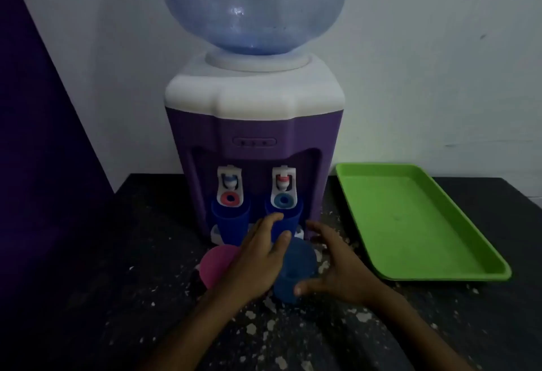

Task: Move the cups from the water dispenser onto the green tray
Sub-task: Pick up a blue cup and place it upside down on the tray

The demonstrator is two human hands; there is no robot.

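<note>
Cupping the nearer blue plastic cup (294, 271), both hands spread: left hand (258, 265) and right hand (337, 271) either side, grip unclear.

1. The water dispenser (253, 133) in front of me looks like moulded plastic: a smooth purple body with a soft sheen under a matt white top.
2. The bottle (253, 4) on it is clear blue-tinted plastic, glossy, with ribbed rings catching the light.
3. The green tray (410, 218) is smooth plastic, satin rather than shiny.
4. The dark blue cups (230, 218) under the taps look like smooth opaque plastic; so do the blue cup (296, 268) between my hands and the pink cup (218, 262) by my left hand (258, 262).
5. The tabletop (132, 253) is dark and matt, its surface rough with pale flaked patches.
6. The wall (440, 62) is matt white paint.
</note>
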